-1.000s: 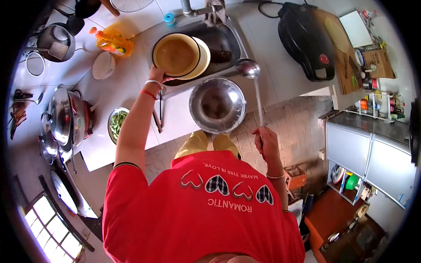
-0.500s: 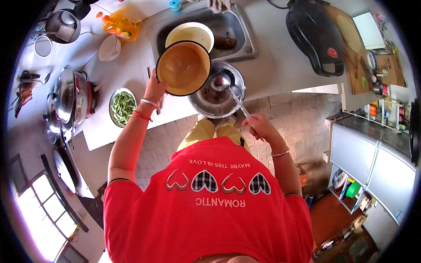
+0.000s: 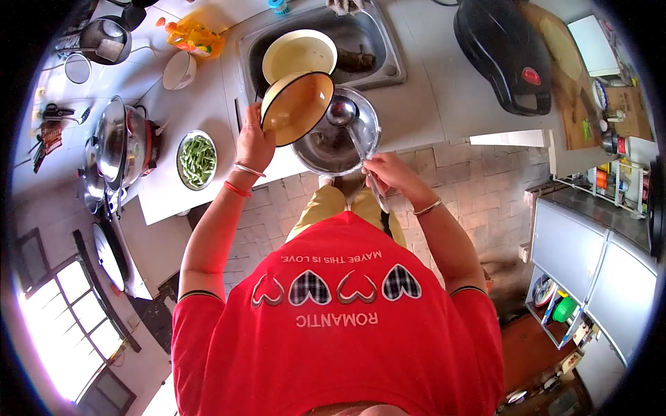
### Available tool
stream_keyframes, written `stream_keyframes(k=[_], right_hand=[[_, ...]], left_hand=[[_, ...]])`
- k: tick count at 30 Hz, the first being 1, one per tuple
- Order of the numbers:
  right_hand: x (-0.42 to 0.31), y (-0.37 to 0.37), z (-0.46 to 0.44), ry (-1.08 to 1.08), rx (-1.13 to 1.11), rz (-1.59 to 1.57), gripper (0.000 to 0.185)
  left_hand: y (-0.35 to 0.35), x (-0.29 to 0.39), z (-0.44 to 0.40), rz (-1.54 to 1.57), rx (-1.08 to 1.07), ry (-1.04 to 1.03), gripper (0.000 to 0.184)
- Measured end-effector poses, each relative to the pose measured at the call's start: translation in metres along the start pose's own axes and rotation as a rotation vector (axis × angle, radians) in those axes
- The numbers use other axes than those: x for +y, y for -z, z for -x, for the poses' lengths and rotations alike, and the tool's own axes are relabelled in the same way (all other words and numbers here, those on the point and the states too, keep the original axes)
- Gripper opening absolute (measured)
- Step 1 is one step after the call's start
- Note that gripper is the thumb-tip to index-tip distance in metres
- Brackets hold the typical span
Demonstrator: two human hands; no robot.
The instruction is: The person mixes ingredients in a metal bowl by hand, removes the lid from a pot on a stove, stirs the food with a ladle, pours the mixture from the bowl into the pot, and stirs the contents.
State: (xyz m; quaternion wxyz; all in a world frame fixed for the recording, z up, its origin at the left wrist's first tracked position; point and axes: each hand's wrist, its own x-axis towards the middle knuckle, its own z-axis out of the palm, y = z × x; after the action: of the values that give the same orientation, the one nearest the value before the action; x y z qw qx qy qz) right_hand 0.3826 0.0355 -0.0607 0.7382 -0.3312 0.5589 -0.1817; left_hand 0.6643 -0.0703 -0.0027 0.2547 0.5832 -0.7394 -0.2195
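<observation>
My left hand [image 3: 255,144] grips the rim of a yellow-orange bowl [image 3: 300,109] with a dark edge. This bowl is tilted to the right, beside and partly over a round steel basin [image 3: 331,156]. In my right hand [image 3: 395,173] is the handle of a metal ladle [image 3: 342,111], whose head is over the basin near the bowl's lower right side. Whether the ladle touches the bowl cannot be made out. Behind them, a cream bowl [image 3: 298,52] sits in the sink [image 3: 385,41]. Sliced green vegetables fill a plate [image 3: 182,182] left of my left hand.
A steel pot [image 3: 111,149] stands on the left. An orange bottle [image 3: 194,38] and a white bowl [image 3: 179,71] are at the back left. A black appliance [image 3: 496,55] and a wooden chopping board [image 3: 579,125] lie on the right. The counter's front edge runs before me.
The bowl in my left hand has tipped from facing up to leaning right, showing more of its outer side. My right hand and ladle have moved left and slightly up.
</observation>
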Motion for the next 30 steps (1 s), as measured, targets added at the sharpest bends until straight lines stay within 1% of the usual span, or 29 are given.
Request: stream_keyframes(k=[1, 4, 5, 8, 9, 12, 13, 16, 17, 18, 19, 20, 21, 22, 24, 27, 30], right_hand=[[0.002, 0.0, -0.006, 0.011, 0.012, -0.021, 0.026], [0.004, 0.0, -0.017, 0.033, 0.039, -0.048, 0.023], [0.005, 0.001, -0.018, 0.031, 0.043, -0.038, 0.022], [0.009, 0.0, -0.026, 0.045, 0.073, -0.055, 0.02], [0.01, 0.0, -0.026, 0.051, 0.087, -0.069, 0.02], [0.009, 0.004, -0.024, 0.087, 0.09, -0.028, 0.021], [0.01, 0.005, -0.024, 0.116, 0.107, -0.005, 0.021], [0.013, 0.007, -0.025, 0.199, 0.171, 0.096, 0.022], [0.015, 0.009, -0.027, 0.226, 0.201, 0.151, 0.022], [0.013, 0.009, -0.028, 0.262, 0.219, 0.214, 0.022], [0.004, 0.008, -0.019, 0.165, 0.208, 0.144, 0.022], [0.012, 0.01, -0.028, 0.204, 0.223, 0.168, 0.021], [0.01, 0.011, -0.028, 0.204, 0.231, 0.182, 0.02], [0.01, 0.013, -0.028, 0.228, 0.212, 0.203, 0.02], [0.01, 0.017, -0.025, 0.235, 0.192, 0.179, 0.018], [0.002, 0.015, -0.017, 0.178, 0.202, 0.131, 0.017], [-0.008, 0.008, -0.01, 0.135, 0.231, 0.102, 0.017]], left_hand=[[0.0, 0.008, 0.001, -0.022, 0.016, -0.042, 0.045], [0.0, 0.03, 0.008, -0.077, -0.008, -0.019, 0.047], [0.0, 0.031, 0.01, -0.089, -0.035, -0.07, 0.051], [-0.006, 0.026, 0.017, -0.198, -0.016, -0.242, 0.052], [-0.004, 0.035, 0.019, -0.216, -0.004, -0.29, 0.052], [-0.007, 0.031, 0.023, -0.237, 0.067, -0.38, 0.053], [-0.006, 0.034, 0.024, -0.227, 0.072, -0.373, 0.054], [-0.005, 0.029, 0.024, 0.058, 0.023, 0.076, 0.055], [-0.011, 0.021, 0.016, -0.032, 0.261, -0.164, 0.053], [-0.018, 0.007, 0.013, 0.285, 0.286, 0.049, 0.05], [-0.024, -0.012, 0.01, 0.602, 0.317, 0.251, 0.048], [-0.025, -0.03, 0.004, 0.925, 0.342, 0.44, 0.046], [-0.019, -0.045, -0.005, 1.083, 0.347, 0.61, 0.037], [-0.007, -0.045, -0.009, 1.206, 0.268, 0.57, 0.034], [-0.002, -0.083, -0.018, 1.418, 0.259, 0.734, 0.039], [0.0, -0.125, -0.035, 1.497, 0.367, 0.787, 0.041], [0.001, -0.169, -0.056, 1.51, 0.429, 0.827, 0.04]])
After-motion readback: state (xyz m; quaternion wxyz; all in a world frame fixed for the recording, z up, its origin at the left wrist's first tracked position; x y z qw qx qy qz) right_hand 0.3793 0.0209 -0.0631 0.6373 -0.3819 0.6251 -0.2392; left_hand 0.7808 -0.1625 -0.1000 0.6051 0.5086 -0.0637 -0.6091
